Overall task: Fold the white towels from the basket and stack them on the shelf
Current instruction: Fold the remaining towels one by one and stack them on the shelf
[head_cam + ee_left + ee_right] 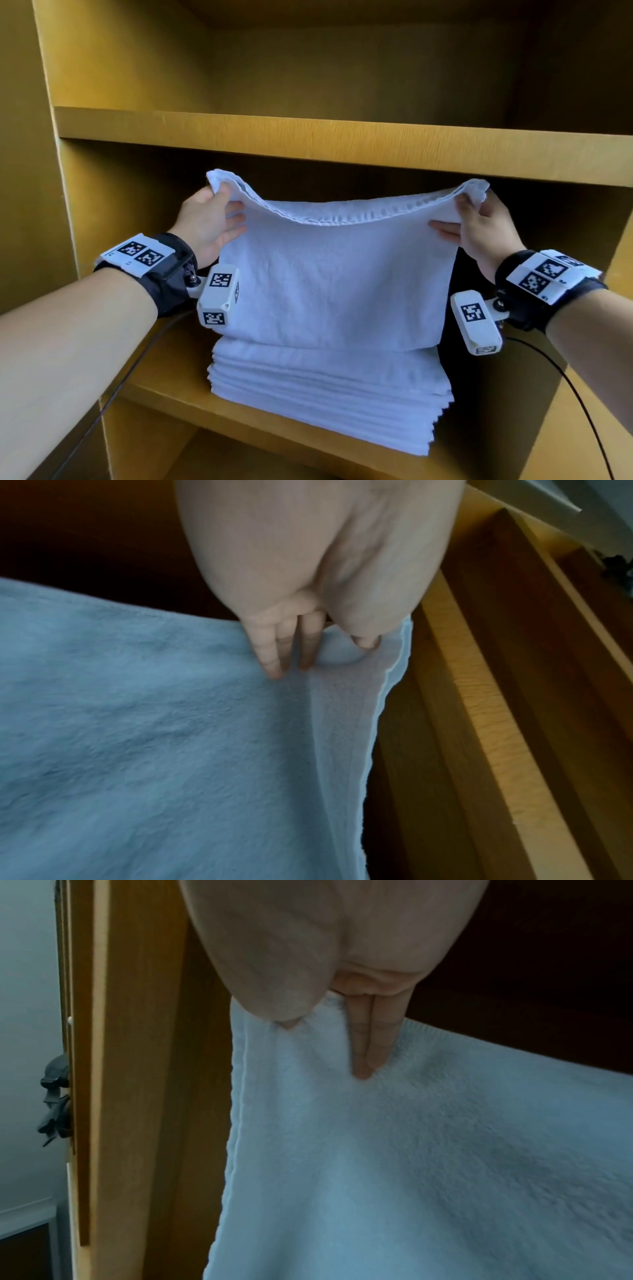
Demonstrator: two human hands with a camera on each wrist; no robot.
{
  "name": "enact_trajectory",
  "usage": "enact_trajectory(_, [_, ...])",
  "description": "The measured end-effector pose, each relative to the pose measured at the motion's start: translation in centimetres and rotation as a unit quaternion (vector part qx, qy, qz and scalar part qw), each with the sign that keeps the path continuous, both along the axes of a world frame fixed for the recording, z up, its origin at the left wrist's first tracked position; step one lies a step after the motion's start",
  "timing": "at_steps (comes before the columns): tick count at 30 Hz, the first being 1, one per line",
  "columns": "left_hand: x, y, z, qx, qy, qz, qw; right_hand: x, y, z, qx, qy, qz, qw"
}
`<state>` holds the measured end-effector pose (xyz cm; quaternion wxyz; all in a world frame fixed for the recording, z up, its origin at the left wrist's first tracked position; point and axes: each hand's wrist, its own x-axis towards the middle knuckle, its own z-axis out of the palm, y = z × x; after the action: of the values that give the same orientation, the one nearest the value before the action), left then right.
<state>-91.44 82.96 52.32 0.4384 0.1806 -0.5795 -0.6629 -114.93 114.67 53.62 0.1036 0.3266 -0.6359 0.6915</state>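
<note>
Well into the task by the look of it, a stack of folded towels (325,394) lies on the shelf (274,425) while the left hand (209,222) and right hand (486,229) each pinch a top corner of a white towel (335,274), which hangs below the fingers (270,653), its last fold and placing apparently left.

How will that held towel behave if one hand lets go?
Probably floppy: the towel already sags between the left hand and right hand. The freed corner would likely drop and unfold. Its terry pile looks grippy, so slipping seems unlikely.
</note>
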Motion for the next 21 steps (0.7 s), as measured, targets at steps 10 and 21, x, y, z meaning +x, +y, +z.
enact_trajectory(10, [-2.7, -2.2, 0.5, -0.026, 0.044, -0.027, 0.998, -3.3, -1.8, 0.1, -0.011, 0.006, 0.0, 1.0])
enact_trajectory(21, [0.6, -1.2, -2.6, -0.025, 0.011, -0.024, 0.999, 0.2, 0.6, -1.8, 0.027, 0.024, -0.014, 0.999])
